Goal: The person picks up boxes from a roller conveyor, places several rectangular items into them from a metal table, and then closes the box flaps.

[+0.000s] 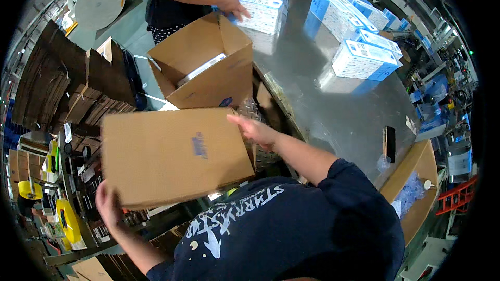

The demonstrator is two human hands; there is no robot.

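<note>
Tilted in front of my body is a brown cardboard box (156,151) with a small blue print on its broad face. My left hand (108,205) grips its lower left corner; part of the fingers goes behind the cardboard. At the upper right edge, my right hand (254,131) is closed on the same box, thumb on the near side. Just beyond it stands an open cardboard carton (211,86), flaps up, with a pale flat item (203,68) showing inside.
Across from me, a co-worker's hand (234,6) rests on white-and-blue packages (258,13) on the metal table (291,57). More such packages (364,60) stand at right. Flattened cardboard (47,83) is stacked at left. A carton with clear plastic (416,198) sits at lower right.
</note>
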